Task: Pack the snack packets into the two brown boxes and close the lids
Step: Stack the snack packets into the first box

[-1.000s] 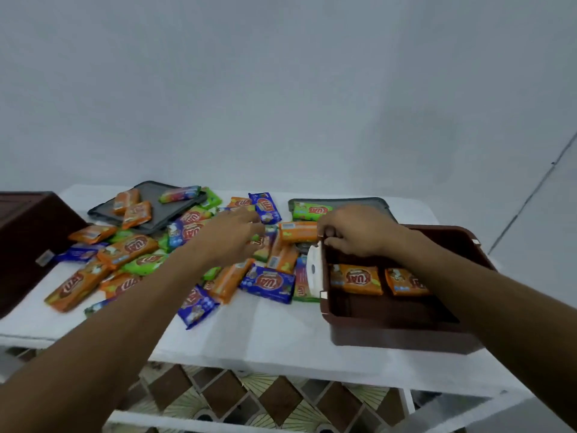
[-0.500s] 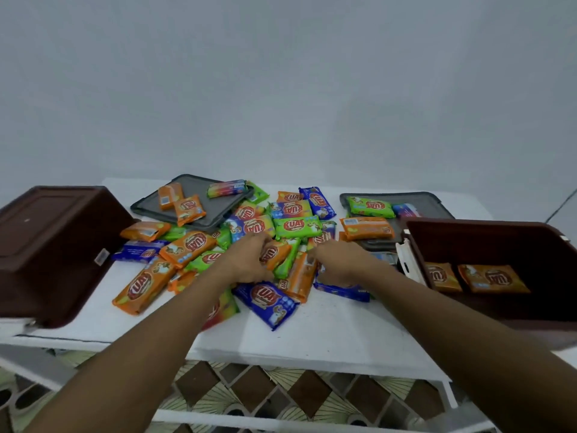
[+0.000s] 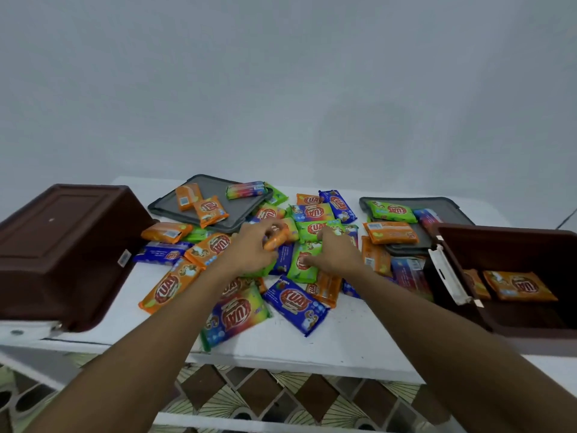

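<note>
On the white table (image 3: 343, 342), a packet pile (image 3: 296, 303) lies between the left brown box (image 3: 62, 245) and the open right brown box (image 3: 505, 234). The left hand (image 3: 249, 251) curls its fingers round an orange packet (image 3: 275, 240) that slants up to the right. The right hand (image 3: 337, 256) has bent fingers on a green packet (image 3: 301, 266) lying lengthwise toward the wall; I cannot tell whether it grips.

Right brown box (image 3: 515, 245) cut off at right edge; green packet (image 3: 300, 270) partly hidden under right hand (image 3: 335, 254).

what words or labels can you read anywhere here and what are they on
"KUAT" (last letter unsure): long orange foil packet, blue foil packet, rainbow foil packet, green foil packet.
Too blurred to read: the packets' small print and the white sticker on the left brown plastic box.
</note>
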The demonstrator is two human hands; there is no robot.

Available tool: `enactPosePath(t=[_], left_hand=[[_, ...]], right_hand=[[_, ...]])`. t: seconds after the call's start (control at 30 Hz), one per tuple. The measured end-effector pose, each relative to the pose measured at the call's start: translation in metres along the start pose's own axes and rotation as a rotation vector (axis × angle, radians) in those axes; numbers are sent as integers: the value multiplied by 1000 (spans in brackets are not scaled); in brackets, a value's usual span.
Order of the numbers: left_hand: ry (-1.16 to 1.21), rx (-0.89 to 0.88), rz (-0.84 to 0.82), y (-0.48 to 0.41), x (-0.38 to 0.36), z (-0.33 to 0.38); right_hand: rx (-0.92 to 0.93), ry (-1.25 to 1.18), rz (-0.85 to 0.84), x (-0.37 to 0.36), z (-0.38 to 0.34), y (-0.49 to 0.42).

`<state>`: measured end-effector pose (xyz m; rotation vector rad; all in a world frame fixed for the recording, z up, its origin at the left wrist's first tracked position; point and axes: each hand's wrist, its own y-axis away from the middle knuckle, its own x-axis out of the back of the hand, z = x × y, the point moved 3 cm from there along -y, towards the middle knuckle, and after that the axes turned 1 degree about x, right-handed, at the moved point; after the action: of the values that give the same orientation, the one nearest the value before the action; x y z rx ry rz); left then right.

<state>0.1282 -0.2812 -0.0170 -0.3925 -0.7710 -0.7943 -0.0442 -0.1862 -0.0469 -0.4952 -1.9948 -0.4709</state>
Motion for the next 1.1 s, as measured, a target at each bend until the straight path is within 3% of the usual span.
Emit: enactPosePath(t=[0.17, 0.33, 0.43, 0.53, 0.7, 0.97, 1.1], left_hand=[[-280, 12, -60, 5, -5, -20], [-277, 130, -3, 0, -5, -8], [-315, 56, -49, -9, -5, 16], [-195, 2, -140, -17, -10, 57], [-48, -74, -211, -40, -22, 132], [-205, -407, -279, -63, -89, 269], [-280, -505, -463, -72, -144, 321]], right_hand=[[-196, -519, -62, 4, -8, -6], [-111, -653, -122, 41, -1, -3], [-1, -604, -99, 80, 10, 3], [140, -435, -14, 124, 26, 14], [83, -446, 60, 187, 73, 39], [3, -213, -118, 245, 202, 78], [75, 14, -344, 242, 262, 85]])
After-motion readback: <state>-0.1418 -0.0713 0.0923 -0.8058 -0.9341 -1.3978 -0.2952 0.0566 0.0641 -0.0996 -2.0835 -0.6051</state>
